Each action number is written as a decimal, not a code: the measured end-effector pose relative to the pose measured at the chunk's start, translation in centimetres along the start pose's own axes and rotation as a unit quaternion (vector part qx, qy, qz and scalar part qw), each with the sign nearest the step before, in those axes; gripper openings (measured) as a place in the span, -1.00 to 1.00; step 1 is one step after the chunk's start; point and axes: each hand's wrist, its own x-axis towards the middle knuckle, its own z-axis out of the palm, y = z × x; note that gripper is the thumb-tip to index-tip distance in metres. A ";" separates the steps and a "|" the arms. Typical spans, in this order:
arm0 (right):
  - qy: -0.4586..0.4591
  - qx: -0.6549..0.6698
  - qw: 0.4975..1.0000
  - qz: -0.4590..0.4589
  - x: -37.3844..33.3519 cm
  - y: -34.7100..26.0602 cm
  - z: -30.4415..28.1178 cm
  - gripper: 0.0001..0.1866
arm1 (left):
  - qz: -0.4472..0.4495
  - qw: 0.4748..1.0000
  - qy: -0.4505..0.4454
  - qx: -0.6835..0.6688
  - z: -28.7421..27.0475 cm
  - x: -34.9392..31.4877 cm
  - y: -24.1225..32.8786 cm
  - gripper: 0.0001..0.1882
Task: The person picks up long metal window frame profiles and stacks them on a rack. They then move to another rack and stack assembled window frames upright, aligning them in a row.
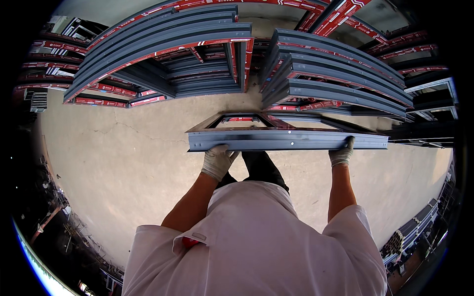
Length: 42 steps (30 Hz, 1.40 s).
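In front of my body I hold a grey metal window frame [237, 141] upright, its near rail running left to right. My left hand [217, 161], in a pale work glove, is closed on the rail near its left end. Toward the right end, my right hand [341, 154], gloved the same way, grips the rail with the thumb over its near face. The fingers of both hands are partly hidden by the rail. A crossbar divides the frame's opening, which shows behind the rail.
A stack of grey frames with red film [163, 54] stands ahead on the left. Another stack of grey frames [340, 74] stands ahead on the right, close behind the held frame. Bundled long profiles [412, 228] lie at the lower right on the concrete floor [123, 172].
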 end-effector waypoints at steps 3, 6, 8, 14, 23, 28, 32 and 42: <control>0.016 -0.025 0.999 -0.030 1.1 0.1 -0.6 -0.32 | -0.012 0.999 -0.006 -0.039 -0.8 1.0 0.3 -0.56; 0.003 -0.029 0.999 -0.024 0.1 1.0 -0.4 -0.38 | -0.007 0.999 -0.017 -0.026 -1.4 0.7 1.6 -0.59; -0.002 -0.018 1.000 -0.007 -2.1 2.7 0.4 -0.41 | 0.012 0.999 -0.005 -0.048 -2.3 0.3 3.2 -0.59; -0.083 -0.025 0.994 0.072 -8.2 11.1 2.8 -0.35 | 0.074 0.990 0.060 -0.105 -7.3 -1.7 11.5 -0.53; -0.142 -0.035 0.973 0.180 -16.0 27.4 12.5 -0.44 | 0.194 0.961 0.123 -0.150 -16.4 -3.3 28.3 -0.50; -0.127 -0.037 0.964 0.231 -19.0 35.5 18.6 -0.58 | 0.239 0.951 0.126 -0.148 -21.4 -3.7 37.6 -0.55; -0.151 -0.054 0.955 0.249 -20.7 40.7 23.5 -0.59 | 0.274 0.942 0.132 -0.142 -24.0 -3.4 44.2 -0.54; -0.142 -0.061 0.947 0.281 -24.1 47.9 31.8 -0.61 | 0.309 0.936 0.122 -0.114 -28.1 -1.7 55.3 -0.46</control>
